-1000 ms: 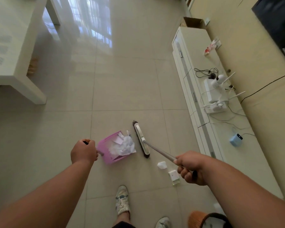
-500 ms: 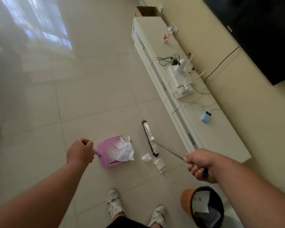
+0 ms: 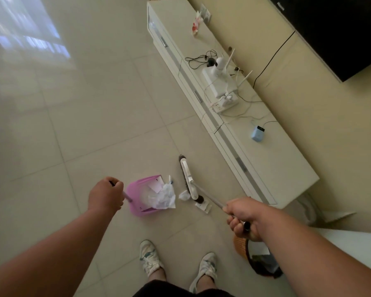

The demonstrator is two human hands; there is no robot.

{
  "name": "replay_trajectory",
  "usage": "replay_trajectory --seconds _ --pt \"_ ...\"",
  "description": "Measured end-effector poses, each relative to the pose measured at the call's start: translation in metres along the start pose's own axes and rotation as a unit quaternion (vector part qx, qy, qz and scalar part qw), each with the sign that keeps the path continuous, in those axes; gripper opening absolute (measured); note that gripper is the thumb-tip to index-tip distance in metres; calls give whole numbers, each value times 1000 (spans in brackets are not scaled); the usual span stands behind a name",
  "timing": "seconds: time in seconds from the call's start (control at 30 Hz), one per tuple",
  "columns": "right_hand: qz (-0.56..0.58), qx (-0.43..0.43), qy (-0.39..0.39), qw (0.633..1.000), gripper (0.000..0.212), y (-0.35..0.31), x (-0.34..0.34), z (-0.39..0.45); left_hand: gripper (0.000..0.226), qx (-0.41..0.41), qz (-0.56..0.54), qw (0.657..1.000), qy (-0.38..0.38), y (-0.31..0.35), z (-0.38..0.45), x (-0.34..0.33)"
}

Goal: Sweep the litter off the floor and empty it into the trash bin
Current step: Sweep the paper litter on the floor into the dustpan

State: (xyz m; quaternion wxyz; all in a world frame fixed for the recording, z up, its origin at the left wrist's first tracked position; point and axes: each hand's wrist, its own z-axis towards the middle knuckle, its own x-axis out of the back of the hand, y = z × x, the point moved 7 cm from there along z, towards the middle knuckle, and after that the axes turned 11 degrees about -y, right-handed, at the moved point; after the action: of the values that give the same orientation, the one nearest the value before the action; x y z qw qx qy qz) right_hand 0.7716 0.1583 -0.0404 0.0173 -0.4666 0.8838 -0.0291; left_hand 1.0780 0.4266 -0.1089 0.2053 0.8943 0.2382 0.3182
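Note:
My left hand (image 3: pixel 106 195) grips the handle of a pink dustpan (image 3: pixel 140 199) resting on the tiled floor. Crumpled white paper and plastic (image 3: pixel 162 197) lie in its mouth. My right hand (image 3: pixel 241 219) grips the metal handle of a white broom (image 3: pixel 187 179), whose head stands on the floor just right of the dustpan. A small white scrap (image 3: pixel 183 195) lies against the brush, and a flat white packet (image 3: pixel 205 206) lies under its near end. A wicker trash bin (image 3: pixel 252 257) with a dark liner stands below my right forearm, partly hidden.
A long white TV cabinet (image 3: pixel 272 168) runs along the right wall, carrying a router, a camera, a power strip, cables and a small blue device (image 3: pixel 257 132). A dark TV (image 3: pixel 338 28) hangs above. My two sneakers (image 3: pixel 176 262) stand at the bottom.
The view swung right and nearer the cabinet. The broom head has moved onto the two loose scraps, which now touch the brush. The dustpan has stayed put.

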Motion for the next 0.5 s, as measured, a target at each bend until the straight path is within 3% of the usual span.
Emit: replay_trajectory --seconds 0.23,0.5 --pt "42 1 -71 997 12 -11 -38 2 18 4 -7 1000 -6 -2 4 -4" --pt "37 54 -86 994 24 -23 -51 1 16 10 -23 1000 4 -10 -1 -5"
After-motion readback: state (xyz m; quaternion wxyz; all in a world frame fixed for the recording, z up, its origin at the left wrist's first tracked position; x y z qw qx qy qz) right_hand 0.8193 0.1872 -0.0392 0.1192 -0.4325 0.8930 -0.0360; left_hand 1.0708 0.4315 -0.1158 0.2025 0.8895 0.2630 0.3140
